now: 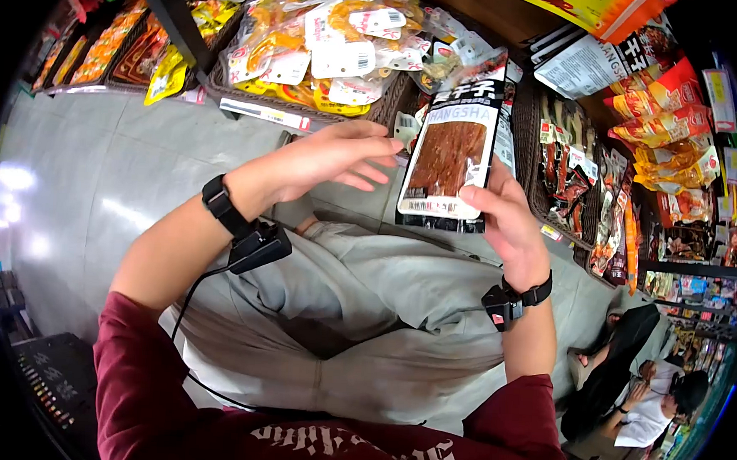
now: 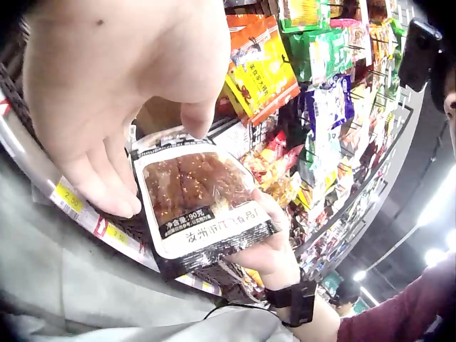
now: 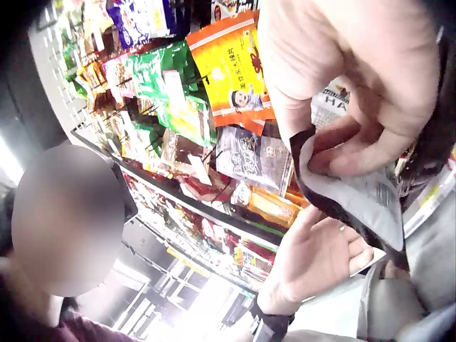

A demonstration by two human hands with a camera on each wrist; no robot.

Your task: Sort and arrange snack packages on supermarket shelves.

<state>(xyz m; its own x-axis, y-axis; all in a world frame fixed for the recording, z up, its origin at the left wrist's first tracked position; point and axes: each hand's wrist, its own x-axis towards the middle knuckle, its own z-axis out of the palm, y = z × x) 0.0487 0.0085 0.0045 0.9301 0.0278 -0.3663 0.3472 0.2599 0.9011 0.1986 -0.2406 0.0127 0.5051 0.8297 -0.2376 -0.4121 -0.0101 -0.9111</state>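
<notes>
A black-and-white snack packet (image 1: 449,155), with brown slabs showing through its clear window, stands tilted above the lap. My right hand (image 1: 509,214) pinches its lower right edge, thumb over the front and fingers behind. In the right wrist view, the right hand's fingers (image 3: 342,153) press against the packet's pale back (image 3: 363,206). My left hand (image 1: 330,159) is beside the packet's left edge with fingers extended and loosely spread. The left wrist view has the left hand (image 2: 117,92) close over the packet's upper left side.
Ahead, a wicker basket (image 1: 383,106) holds bagged snacks (image 1: 328,40). To its right, another basket (image 1: 532,168) holds small packets. Hanging snack bags (image 1: 670,121) line the right side. A person in a white top (image 1: 646,415) sits low at the far right. Grey floor tiles (image 1: 80,165) spread leftward.
</notes>
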